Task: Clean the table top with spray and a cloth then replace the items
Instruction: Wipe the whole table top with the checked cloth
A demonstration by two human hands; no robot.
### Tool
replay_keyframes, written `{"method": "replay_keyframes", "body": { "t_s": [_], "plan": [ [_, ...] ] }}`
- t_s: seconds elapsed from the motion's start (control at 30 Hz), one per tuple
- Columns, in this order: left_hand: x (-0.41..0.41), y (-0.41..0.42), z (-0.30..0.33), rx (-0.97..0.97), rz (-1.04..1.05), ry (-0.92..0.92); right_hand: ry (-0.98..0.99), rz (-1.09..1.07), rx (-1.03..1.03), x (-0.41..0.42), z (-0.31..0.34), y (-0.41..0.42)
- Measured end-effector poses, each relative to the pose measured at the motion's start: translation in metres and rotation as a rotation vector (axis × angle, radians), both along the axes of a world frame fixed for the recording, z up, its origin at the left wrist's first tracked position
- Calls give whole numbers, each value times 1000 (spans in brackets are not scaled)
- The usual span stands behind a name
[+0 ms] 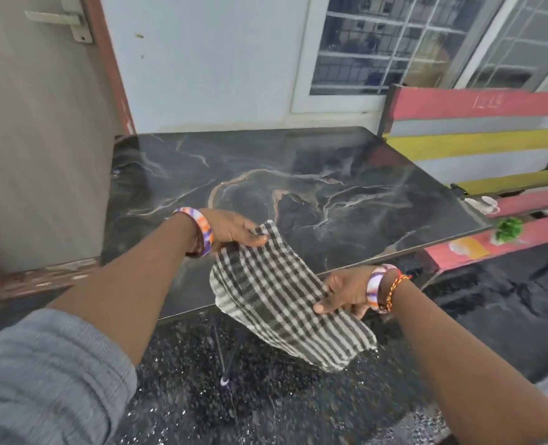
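From my head camera, I have the checked cloth (282, 293) stretched between my 2 hands, out over the near edge of the marble-patterned table top (298, 187). My left hand (234, 231) pinches the far corner, thumb on top and fingers under; my right hand (346, 292) pinches the near side the same way, thumb pressed onto the weave. The lower end of the cloth hangs free past the table edge, above the dark speckled floor (234, 396).

The table top is bare: no items on it, and no spray bottle anywhere I can see. A small green plant (508, 229) and a pale object I can't identify (483, 203) sit on the painted bench (491, 146) just beside the right edge of the table.

What could go wrong from here, as I judge it:
- The hanging end is held by nothing. If I lower the cloth carelessly it could brush the floor and carry grit back onto the glossy surface.
- Both grips hold only edges. A sharp tug to fold or spread it could pull the thin fabric out of 1 pinch.
- Wiping wide toward the right could knock the plant off the bench.
- The surface glare makes missed wet streaks hard to spot.
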State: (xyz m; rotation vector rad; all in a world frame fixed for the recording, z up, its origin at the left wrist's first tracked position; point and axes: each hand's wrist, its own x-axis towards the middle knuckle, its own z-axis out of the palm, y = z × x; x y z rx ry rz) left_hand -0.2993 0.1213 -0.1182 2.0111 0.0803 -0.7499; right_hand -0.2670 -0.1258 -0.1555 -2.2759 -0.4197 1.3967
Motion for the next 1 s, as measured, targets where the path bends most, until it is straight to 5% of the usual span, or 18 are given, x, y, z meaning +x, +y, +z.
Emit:
{"method": "replay_keyframes", "body": {
  "t_s": [0.13, 0.23, 0.4, 0.5, 0.7, 0.9, 1.0],
  "plan": [
    [41, -47, -3, 124, -24, -209, -217, 31, -162, 41, 25, -53],
    [78, -92, 20, 36, 31, -426, -489, 27, -187, 88, 63, -89],
    [131, -149, 75, -130, 230, -709, -879, -356, 312, 164, 101, -124],
    [149, -182, 83, 31, 45, -792, -920, -449, 456, 188, 87, -137],
    [153, -220, 29, 271, -383, -521, -827, -426, -31, 225, 11, -181],
    [164, -162, -12, 417, -164, -452, -723, -454, -16, 209, -46, -131],
    [168, -125, -25, 475, -54, -448, -696, -346, -266, 205, -75, -91]
  ]
}}
